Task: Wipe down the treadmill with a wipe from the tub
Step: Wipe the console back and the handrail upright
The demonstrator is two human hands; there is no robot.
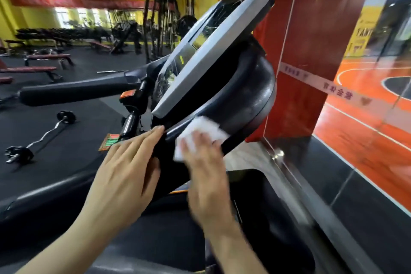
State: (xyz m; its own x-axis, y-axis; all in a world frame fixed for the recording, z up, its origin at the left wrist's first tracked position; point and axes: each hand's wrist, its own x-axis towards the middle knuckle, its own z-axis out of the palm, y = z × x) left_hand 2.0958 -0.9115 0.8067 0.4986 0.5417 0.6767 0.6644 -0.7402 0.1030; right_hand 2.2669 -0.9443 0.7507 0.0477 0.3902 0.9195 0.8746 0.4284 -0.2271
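The treadmill console (pixel 242 93) fills the middle of the head view, black with a grey-framed screen (pixel 200 60), seen tilted. A white wipe (pixel 201 131) lies flat against the console's lower black edge. My right hand (pixel 205 176) presses on the wipe with its fingers spread over it. Left of it, my left hand (pixel 126 171) rests open, fingertips touching the console's lower rim. The left handrail (pixel 73 92) sticks out to the left. No tub is in view.
A curl bar with plates (pixel 37 138) lies on the black gym floor at left. Benches (pixel 46 58) and racks (pixel 166 18) stand farther back. A red pillar (pixel 311 51) and a glass wall (pixel 367 95) are close on the right.
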